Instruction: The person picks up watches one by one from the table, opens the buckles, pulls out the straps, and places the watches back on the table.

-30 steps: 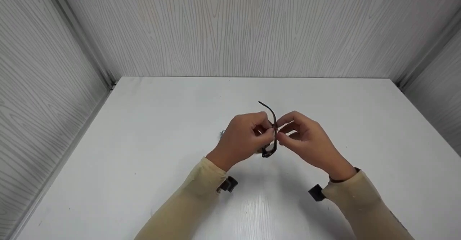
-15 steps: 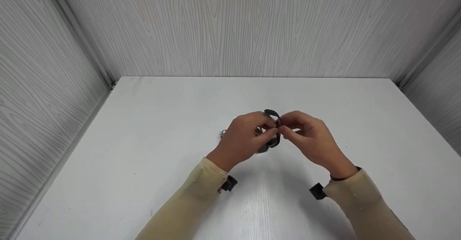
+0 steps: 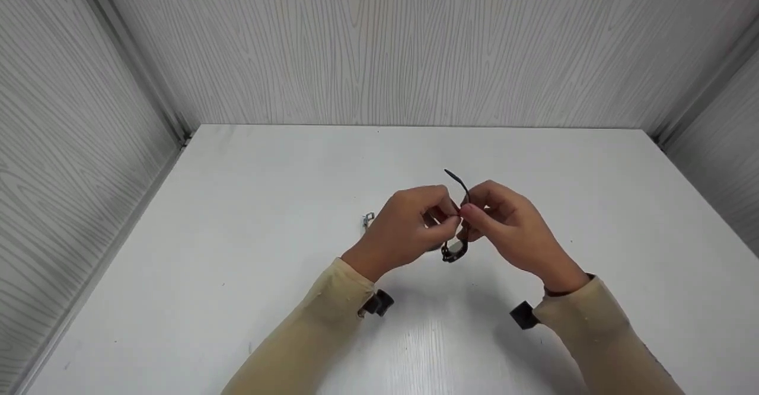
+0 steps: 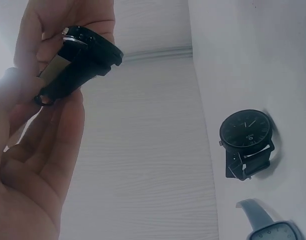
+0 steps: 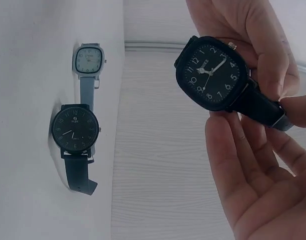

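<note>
Both hands hold a black wristwatch above the table, its strap end curving upward between them in the head view. My left hand pinches the strap between thumb and fingers. From the other side my right hand grips it as well, thumb on the strap. In the right wrist view the watch shows a dark, rounded-square dial with white numerals. The strap's buckle area is partly hidden by fingers. A black round watch and a light-blue square watch lie on the table below the hands.
The white table is bounded by wood-grain panels at the back and sides. In the head view, the left hand mostly covers the two lying watches; part of the light-blue one shows. A small black wrist camera sits under the right sleeve.
The held watch has shifted slightly right, tilting and then swinging back with its strap end up. My right hand's thumb and fingers have closed onto the strap. My left hand moved slightly right.
</note>
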{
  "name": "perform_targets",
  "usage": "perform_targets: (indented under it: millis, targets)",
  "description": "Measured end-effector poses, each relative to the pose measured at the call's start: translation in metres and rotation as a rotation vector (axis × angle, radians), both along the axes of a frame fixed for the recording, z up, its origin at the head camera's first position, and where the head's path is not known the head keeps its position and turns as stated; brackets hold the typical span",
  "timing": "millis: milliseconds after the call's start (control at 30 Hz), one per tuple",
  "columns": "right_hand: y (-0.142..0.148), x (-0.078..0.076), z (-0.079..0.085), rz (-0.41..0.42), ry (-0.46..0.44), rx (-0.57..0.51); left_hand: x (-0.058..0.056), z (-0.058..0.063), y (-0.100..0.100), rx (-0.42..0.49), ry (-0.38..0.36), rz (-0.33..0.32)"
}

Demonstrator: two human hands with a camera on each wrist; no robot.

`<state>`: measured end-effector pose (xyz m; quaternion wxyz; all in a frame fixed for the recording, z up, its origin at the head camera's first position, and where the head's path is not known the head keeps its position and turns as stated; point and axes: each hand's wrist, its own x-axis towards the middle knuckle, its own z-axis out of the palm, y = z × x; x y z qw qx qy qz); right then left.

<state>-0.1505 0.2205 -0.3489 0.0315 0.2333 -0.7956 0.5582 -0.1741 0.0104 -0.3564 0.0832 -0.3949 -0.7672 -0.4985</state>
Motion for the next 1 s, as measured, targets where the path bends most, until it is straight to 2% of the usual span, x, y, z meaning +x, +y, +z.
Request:
perform_targets:
  millis: [233,333,467,567,667,733,833,1000]
  targets:
    - [0.000,0.000,-0.002,-0.011,0.063,0.045,-0.001,0.000,-0.003,0.042,-0.216,-0.039]
    - [0.001,-0.001,-0.002,-0.001,0.061,0.024,0.000,0.002,-0.004,0.048,-0.265,-0.025]
    - [0.003,-0.001,-0.002,0.057,0.042,0.034,0.001,0.005,-0.004,0.039,-0.292,0.010]
    - [0.004,-0.001,-0.002,0.089,0.058,0.084,0.001,0.006,-0.005,0.057,-0.389,0.022]
    - [0.003,-0.001,-0.003,0.083,0.094,0.124,0.001,0.008,-0.007,0.061,-0.475,0.042]
    - [0.001,-0.001,-0.003,0.060,0.105,0.136,0.001,0.010,-0.007,0.042,-0.481,0.061]
    - [-0.001,-0.001,-0.002,0.016,0.095,0.147,0.002,0.012,-0.008,-0.003,-0.443,0.092]
    - [-0.001,0.000,0.000,-0.040,0.055,0.165,0.003,0.015,-0.008,-0.021,-0.407,0.097]
